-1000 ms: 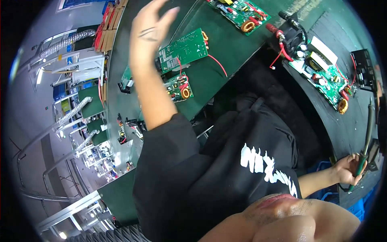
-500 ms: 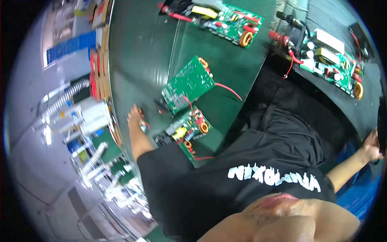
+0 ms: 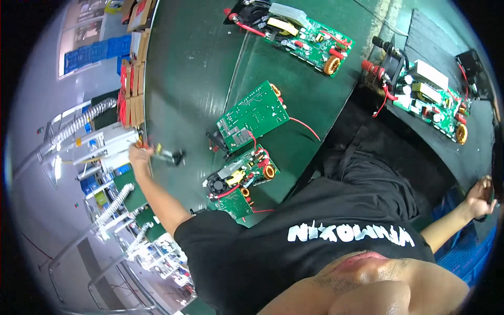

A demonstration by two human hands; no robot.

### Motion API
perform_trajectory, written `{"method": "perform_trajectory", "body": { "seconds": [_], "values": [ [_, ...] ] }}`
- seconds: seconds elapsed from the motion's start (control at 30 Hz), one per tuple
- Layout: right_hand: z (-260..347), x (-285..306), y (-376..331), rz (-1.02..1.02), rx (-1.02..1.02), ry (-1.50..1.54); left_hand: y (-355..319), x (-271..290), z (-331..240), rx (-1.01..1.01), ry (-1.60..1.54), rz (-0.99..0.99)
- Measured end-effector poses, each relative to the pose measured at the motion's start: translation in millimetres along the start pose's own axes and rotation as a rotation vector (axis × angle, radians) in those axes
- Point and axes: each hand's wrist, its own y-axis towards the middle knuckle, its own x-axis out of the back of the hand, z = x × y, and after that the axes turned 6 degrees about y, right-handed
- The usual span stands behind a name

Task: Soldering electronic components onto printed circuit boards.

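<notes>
My left hand (image 3: 139,153) is stretched out over the far left edge of the green-topped bench, its fingers closed on one end of a circuit board (image 3: 165,153). That board is smeared by motion; a dark block shows at its far end. At the right rim my right hand (image 3: 478,199) has its fingers curled against a dark thing that is mostly cut off. Between my arms lie a bare-side-up green board (image 3: 254,116), a board with a fan (image 3: 241,172) and a partly covered green board (image 3: 233,203).
Another board with a copper coil (image 3: 315,42) lies at the back of the bench. On a dark mat (image 3: 433,39) to the right is a board with red and black terminals (image 3: 428,94). Brown cartons with red contents (image 3: 131,94) line the left side, near blue crates (image 3: 94,55).
My left hand has swung outward to the left and lifted the circuit board from beside the other boards. My right hand has shifted slightly down at the rim.
</notes>
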Motion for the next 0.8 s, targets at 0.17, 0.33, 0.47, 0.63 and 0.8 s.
{"method": "perform_trajectory", "body": {
  "seconds": [0.17, 0.33, 0.47, 0.63, 0.8],
  "values": [
    [23.4, 85.7, 36.4, 0.307, -0.071, 0.156, -28.7, 77.6, -157.4, -0.559, -0.04, -0.339],
    [12.5, 72.1, 36.1, 0.332, -0.06, 0.229, -86.3, 104.9, -318.6, -1.094, 0.065, -0.426],
    [14.3, 71.7, 27.4, 0.295, -0.002, 0.17, -133.6, 88.4, -409.7, -1.376, 0.071, -0.23],
    [9.3, 67.5, 24.0, 0.282, -0.07, 0.279, -166.7, 84.7, -437.3, -1.459, 0.181, -0.048],
    [8.5, 65.0, 10.8, 0.191, -0.057, 0.276, -175.2, 109.6, -440.0, -1.464, 0.041, 0.118]
  ]
}}
